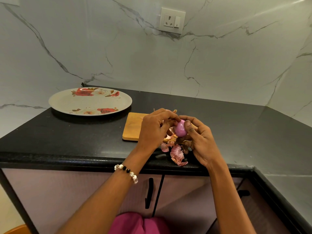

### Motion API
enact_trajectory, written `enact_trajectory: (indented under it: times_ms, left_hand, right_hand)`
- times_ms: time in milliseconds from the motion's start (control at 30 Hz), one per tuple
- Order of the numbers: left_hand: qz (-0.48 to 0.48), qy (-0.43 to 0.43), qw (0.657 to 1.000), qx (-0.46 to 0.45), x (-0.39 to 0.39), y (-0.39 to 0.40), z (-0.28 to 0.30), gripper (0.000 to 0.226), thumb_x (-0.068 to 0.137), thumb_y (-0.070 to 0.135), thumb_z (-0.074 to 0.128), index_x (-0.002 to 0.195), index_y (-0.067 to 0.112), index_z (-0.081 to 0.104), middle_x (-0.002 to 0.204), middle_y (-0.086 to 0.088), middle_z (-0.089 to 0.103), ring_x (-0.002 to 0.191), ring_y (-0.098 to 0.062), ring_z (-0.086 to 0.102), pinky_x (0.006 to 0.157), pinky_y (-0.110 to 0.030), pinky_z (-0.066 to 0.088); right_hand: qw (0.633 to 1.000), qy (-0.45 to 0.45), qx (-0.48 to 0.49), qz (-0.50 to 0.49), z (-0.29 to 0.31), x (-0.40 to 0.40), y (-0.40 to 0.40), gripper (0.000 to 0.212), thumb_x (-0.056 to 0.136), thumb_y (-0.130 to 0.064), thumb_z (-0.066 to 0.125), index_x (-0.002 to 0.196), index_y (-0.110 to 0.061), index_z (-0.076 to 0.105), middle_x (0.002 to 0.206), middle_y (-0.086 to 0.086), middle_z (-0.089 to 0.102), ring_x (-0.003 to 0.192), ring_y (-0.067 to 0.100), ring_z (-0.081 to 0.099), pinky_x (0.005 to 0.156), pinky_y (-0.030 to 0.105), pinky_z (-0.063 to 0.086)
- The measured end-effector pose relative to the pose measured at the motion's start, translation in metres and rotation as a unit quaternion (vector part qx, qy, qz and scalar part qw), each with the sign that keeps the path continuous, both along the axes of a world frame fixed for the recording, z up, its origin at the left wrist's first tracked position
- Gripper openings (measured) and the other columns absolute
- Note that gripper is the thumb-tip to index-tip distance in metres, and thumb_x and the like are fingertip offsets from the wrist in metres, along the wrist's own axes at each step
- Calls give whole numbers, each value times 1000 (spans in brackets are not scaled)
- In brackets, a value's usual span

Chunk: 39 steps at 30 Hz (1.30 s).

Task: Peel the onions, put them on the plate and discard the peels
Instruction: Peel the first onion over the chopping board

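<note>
You stand at a black granite countertop (76, 132) that runs into a corner, backed by white marble-veined wall panels (118, 56). A white socket with a switch (172, 20) sits high on the wall. Below the counter edge are pale cabinet doors (84, 191) with black vertical handles (149, 193).

At the far left of the counter lies a round plate (89, 103) printed with red and white roses, nothing on it. To its right is a wooden cutting board (133, 127), partly hidden behind your hands. Loose pink onion peels (176, 153) lie on the counter near its front edge, just below your hands.

Both of your hands are raised over the near end of the board. Your right hand (200, 142) cradles a peeled, glossy pink onion (180, 130), thumb pressed on its right side and fingers curled beneath it. Your left hand (154, 130), with a beaded bracelet (127, 171) on the wrist, is curled at the onion's left top, fingertips pinching there; a scrap of skin hangs beneath. Another onion behind your left hand is barely visible.
</note>
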<state>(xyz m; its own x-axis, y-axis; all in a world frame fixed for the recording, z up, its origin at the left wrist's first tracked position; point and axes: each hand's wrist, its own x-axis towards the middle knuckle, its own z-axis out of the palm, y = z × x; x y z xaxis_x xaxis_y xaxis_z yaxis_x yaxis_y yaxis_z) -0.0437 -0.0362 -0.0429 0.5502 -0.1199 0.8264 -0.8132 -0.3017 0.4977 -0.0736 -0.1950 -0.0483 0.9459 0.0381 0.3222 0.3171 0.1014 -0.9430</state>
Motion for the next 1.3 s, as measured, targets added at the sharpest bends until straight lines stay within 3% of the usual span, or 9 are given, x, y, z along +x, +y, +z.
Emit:
enact_trajectory:
  times_ms: [267,333,467,700,900,1033,1200,1300]
  left_hand:
    - [19,-6,1000,16,4,-2,-2,7,86,9,62,88,14,67,85,3,64,75,-12,62,59,-37,55]
    - [28,-18,999,30,5,-3,-3,9,86,6,59,88,13,65,86,4,63,79,-11,60,65,-35,54]
    - [30,-23,999,39,5,-4,-2,11,87,2,59,92,11,63,89,4,63,83,-9,59,71,-29,52]
    - [31,-24,998,50,4,-3,-1,19,85,-5,59,91,13,65,90,5,63,82,-4,57,70,-10,44]
    - [10,3,999,43,4,-5,-2,13,87,-1,58,92,10,62,91,1,63,85,-7,58,72,-22,51]
    - [2,16,999,33,3,-3,-1,20,88,-1,57,100,13,65,95,2,66,90,-8,61,78,-24,53]
    - [-4,22,1000,10,2,-2,0,15,86,0,62,90,14,66,88,3,67,83,-8,62,66,-15,48]
    - [-4,34,999,4,3,-2,0,13,86,1,63,88,13,66,87,3,67,81,-8,62,65,-21,51]
  right_hand:
    - [1000,-9,-26,-14,-4,3,-2,37,93,-34,57,120,-10,65,127,26,57,104,43,64,76,53,55]
    - [1000,-9,-25,-13,-3,3,-1,37,93,-34,57,120,-10,65,127,25,57,100,37,66,72,47,56]
    - [1000,-6,-17,-10,-2,1,-1,40,94,-33,55,123,-7,63,125,23,61,98,30,67,78,50,54]
    - [1000,-8,-11,3,-2,0,-1,39,93,-32,56,122,-8,63,123,24,62,92,29,69,54,31,57]
    - [1000,-9,-7,4,-2,1,-1,39,94,-33,55,123,-7,63,122,22,63,95,29,68,59,35,57]
    - [1000,-7,-3,6,-1,0,-1,40,94,-31,54,124,-6,61,123,20,64,96,28,69,57,28,58]
    - [1000,-13,-6,13,-3,0,-1,38,94,-31,55,122,-6,63,125,30,57,81,28,66,43,25,50]
    - [1000,-15,-11,10,-3,1,-1,39,93,-32,56,122,-7,64,126,31,55,84,27,67,44,25,51]
